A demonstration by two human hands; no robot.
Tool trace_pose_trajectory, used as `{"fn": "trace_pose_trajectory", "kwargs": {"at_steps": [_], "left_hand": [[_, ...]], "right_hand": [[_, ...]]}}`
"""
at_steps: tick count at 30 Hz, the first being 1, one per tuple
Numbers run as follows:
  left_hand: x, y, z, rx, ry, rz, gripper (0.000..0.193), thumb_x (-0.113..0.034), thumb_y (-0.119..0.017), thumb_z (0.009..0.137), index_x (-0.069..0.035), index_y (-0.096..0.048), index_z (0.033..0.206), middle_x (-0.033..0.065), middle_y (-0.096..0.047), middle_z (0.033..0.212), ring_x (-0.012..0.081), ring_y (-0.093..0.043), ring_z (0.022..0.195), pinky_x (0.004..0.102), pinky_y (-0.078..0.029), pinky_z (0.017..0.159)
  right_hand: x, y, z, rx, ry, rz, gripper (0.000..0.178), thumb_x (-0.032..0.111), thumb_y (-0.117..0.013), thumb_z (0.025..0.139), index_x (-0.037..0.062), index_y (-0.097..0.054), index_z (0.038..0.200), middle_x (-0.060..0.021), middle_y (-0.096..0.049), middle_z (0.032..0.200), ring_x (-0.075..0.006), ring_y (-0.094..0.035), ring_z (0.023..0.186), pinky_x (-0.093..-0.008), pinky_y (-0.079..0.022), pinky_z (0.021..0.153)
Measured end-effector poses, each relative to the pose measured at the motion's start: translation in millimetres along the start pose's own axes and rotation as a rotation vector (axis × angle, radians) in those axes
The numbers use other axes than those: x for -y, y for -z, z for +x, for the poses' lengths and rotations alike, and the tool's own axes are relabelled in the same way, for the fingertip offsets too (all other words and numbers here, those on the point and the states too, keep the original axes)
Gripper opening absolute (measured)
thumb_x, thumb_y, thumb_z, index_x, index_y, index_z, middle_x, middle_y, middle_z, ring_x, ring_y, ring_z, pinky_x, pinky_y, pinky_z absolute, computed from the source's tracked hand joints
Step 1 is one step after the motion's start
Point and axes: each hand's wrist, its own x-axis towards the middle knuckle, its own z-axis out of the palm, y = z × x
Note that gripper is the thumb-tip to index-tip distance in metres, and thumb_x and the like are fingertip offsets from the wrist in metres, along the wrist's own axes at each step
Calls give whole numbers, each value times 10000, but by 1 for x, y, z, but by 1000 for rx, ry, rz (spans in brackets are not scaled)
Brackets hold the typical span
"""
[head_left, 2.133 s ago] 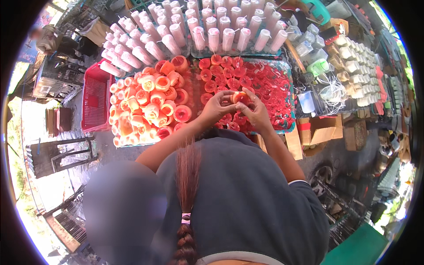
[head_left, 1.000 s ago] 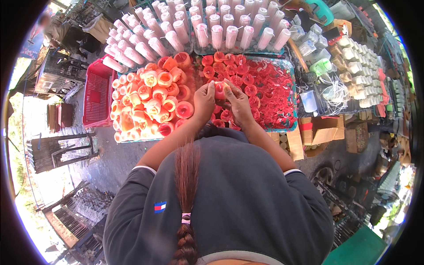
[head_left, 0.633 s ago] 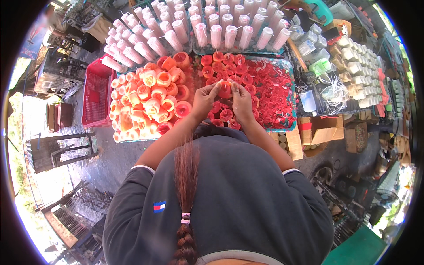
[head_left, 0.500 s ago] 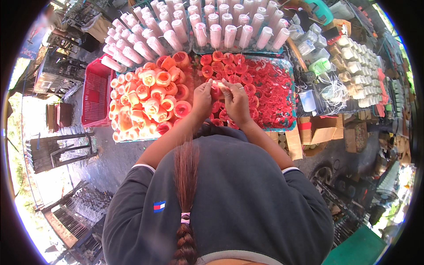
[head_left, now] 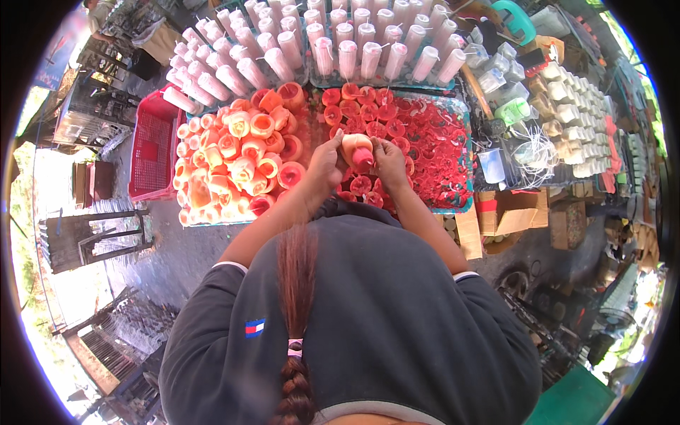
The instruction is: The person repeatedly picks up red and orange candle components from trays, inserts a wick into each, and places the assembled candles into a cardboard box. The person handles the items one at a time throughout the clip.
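Observation:
Between my two hands, above the red candle pieces, is a small flower-shaped candle point(head_left: 362, 157) with a red core and a pale peach layer curled round its top side. My left hand point(head_left: 326, 163) holds it from the left, fingers closed at its edge. On the other side my right hand point(head_left: 391, 164) pinches the peach edge between thumb and fingers. Left of my hands lie many peach rose-shaped candles point(head_left: 241, 166), heaped together. Under and beyond the hands stand small red cup-shaped candle pieces point(head_left: 386, 112), several with wicks.
Pale pink pillar candles point(head_left: 347, 58) stand in rows on trays at the back. A red plastic basket point(head_left: 151, 156) is at the left. On the right are red wax scraps point(head_left: 443, 152), a bundle of white wicks point(head_left: 536, 149), pale moulded blocks point(head_left: 584, 117) and an open cardboard box point(head_left: 511, 216).
The candle has been tilted so that its red core now shows towards me. My hands have moved slightly apart and lower around it.

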Motion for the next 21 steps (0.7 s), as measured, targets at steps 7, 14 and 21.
{"fn": "trace_pose_trajectory", "kwargs": {"at_steps": [7, 14, 21], "left_hand": [[14, 13, -4, 251, 161, -56, 350, -340, -462, 952, -23, -538, 1078, 69, -622, 1000, 164, -612, 896, 317, -502, 824], [-9, 4, -7, 162, -392, 809, 288, -247, -649, 859, 3, -575, 979, 40, -643, 874, 87, -608, 768, 241, -500, 707], [0, -1, -12, 20, -750, 925, 202, -142, -681, 827, 14, -573, 895, 38, -622, 745, 63, -561, 655, 192, -452, 569]], "right_hand": [[-17, 4, 9, 140, 58, 122, 320, 341, -522, 927, 44, -628, 979, -7, -602, 806, -86, -552, 697, -223, -462, 562], [24, 22, 3, 99, -329, 176, 533, 484, -572, 861, 50, -565, 1170, -73, -618, 955, -172, -624, 764, -295, -551, 639], [55, 16, -22, 404, -282, 88, 391, 315, -631, 861, 46, -577, 1140, -73, -637, 979, -183, -646, 852, -332, -572, 668]]}}
